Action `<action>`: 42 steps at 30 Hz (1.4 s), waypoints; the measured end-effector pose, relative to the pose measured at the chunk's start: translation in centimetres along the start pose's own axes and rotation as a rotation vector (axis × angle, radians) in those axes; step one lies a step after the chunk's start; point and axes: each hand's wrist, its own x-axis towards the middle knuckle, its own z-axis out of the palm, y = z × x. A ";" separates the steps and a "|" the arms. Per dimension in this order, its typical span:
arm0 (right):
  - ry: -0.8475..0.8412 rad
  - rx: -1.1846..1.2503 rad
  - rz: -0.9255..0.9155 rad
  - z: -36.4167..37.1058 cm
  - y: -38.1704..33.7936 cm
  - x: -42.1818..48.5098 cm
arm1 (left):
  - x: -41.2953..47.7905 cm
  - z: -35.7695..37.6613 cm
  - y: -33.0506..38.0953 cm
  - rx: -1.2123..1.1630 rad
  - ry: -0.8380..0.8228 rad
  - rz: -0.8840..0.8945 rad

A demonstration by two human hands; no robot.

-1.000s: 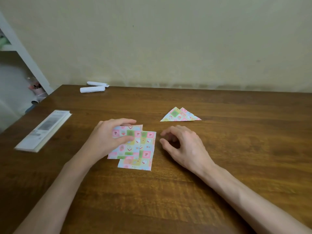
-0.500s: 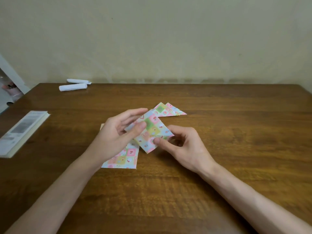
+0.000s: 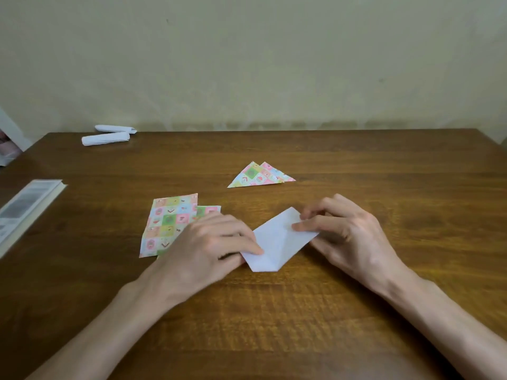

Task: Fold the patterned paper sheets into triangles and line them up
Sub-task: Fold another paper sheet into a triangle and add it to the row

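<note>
White sheet [image 3: 277, 239], left hand [image 3: 208, 248], right hand [image 3: 354, 237], two triangles [image 3: 258, 176], patterned sheets [image 3: 167, 223] (perhaps two)

Legible text, numbers, brands: none.

- Booklet [image 3: 27, 209], on the counter [image 3: 274, 325] well left of the patterned sheets [image 3: 170, 223]: grey printed blocks on the cover, too blurred to read.
- Patterned sheets: squares with small pictures and chevron marks; no letters can be made out.
- Folded triangles [image 3: 255, 176], beyond and right of the patterned sheets: same print, unreadable.
- Held sheet [image 3: 277, 237], pinched by left hand [image 3: 208, 242] and right hand [image 3: 351, 234], just right of the patterned sheets: plain white face showing.
</note>
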 end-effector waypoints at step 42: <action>-0.121 0.245 0.509 1.6 -3.7 0.6 | 0.5 1.1 1.7 -0.207 -0.020 -0.556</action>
